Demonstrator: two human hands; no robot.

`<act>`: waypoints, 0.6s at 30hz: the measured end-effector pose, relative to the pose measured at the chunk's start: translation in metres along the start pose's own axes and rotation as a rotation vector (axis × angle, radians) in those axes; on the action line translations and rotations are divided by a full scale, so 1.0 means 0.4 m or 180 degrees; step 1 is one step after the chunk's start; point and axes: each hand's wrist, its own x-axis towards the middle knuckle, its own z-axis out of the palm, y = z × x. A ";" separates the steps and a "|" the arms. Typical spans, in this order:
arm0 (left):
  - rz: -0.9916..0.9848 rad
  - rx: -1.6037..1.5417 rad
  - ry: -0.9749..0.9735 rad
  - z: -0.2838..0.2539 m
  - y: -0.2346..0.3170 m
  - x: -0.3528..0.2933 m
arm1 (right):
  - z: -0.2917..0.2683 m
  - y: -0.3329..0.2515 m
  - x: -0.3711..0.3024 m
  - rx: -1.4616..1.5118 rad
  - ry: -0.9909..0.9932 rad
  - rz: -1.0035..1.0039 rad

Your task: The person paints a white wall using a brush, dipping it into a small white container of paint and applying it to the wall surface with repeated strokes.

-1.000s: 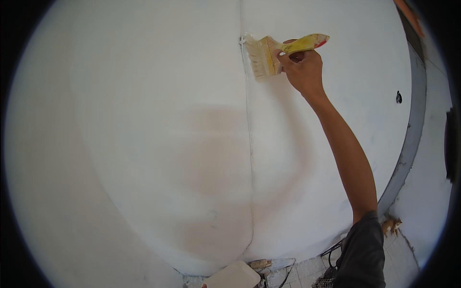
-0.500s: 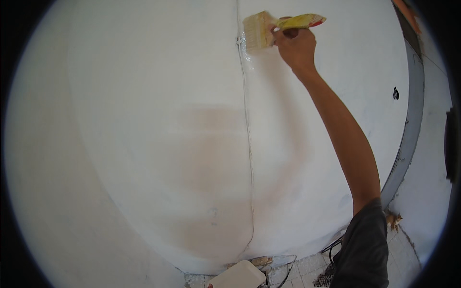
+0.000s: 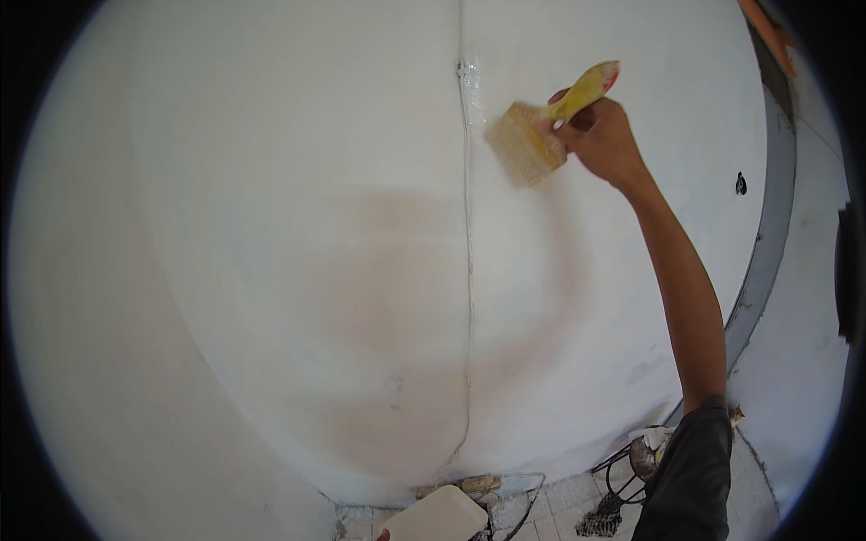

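My right hand is closed around the yellow handle of a wide paintbrush, whose pale bristles point down and left. The brush is right of a thin cable that runs down the white wall. A shiny wet patch shows beside the cable, above and left of the bristles. At the lower edge a whitish shallow tray is held up by my left hand, of which only a fingertip shows at its corner; the rest is hidden.
A small dark hole or fitting marks the wall at right, near a grey frame. Below, a round black metal stand and a dark cloth-like thing are on the tiled floor. Wooden pieces lie along the wall's foot.
My right hand has moved the paintbrush down and to the right, away from the cable, and tilted it. The wet patch beside the cable is now uncovered. The tray has shifted slightly left.
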 end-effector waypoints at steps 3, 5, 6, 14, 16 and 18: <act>0.0923 0.2914 0.0389 0.041 -0.012 -0.022 | -0.017 -0.034 0.053 -0.0179 0.0840 -0.0407; 0.1530 0.3258 0.0368 -0.093 -0.031 0.023 | -0.007 -0.030 0.108 -0.0246 0.1415 -0.0956; 0.1822 0.3419 0.0342 -0.142 -0.038 0.042 | 0.000 -0.023 0.129 -0.0453 0.1357 -0.1215; 0.1577 0.3176 0.0009 -0.119 -0.009 0.018 | 0.091 0.010 0.006 -0.1643 0.0269 -0.2230; 0.1215 0.2761 0.0104 -0.137 0.010 0.027 | 0.109 0.003 -0.089 -0.1480 -0.0273 -0.2102; 0.0227 0.0977 0.0618 -0.101 0.018 0.012 | 0.109 -0.028 -0.162 -0.1383 -0.0749 -0.1857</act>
